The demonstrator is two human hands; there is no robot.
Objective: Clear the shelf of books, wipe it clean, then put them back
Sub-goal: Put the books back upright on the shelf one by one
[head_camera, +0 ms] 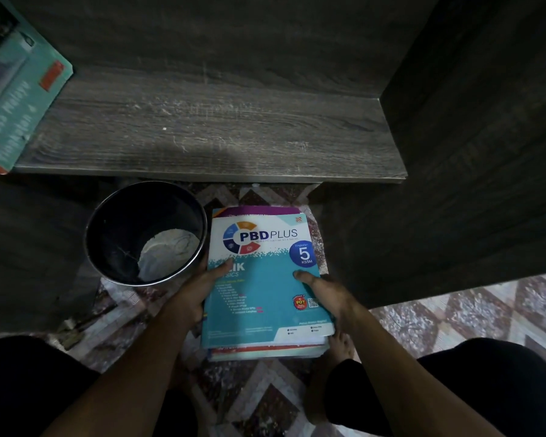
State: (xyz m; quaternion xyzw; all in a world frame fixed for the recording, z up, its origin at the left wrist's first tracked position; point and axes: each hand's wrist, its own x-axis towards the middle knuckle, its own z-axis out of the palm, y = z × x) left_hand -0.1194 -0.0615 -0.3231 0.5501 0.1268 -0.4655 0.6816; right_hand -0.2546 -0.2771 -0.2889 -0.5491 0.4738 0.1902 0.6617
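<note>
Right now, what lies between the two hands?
The stack of books, PBD Plus workbook on top, gripped at its sides by left hand and right hand, in the head view.

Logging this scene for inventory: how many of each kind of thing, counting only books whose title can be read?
Books with readable title: 2 (PBD Plus book, teal book)
Bin: 1
Cloth: 1
Hands: 2 (left hand, right hand)
Total: 6
Books under the top one: too hidden to count.
</note>
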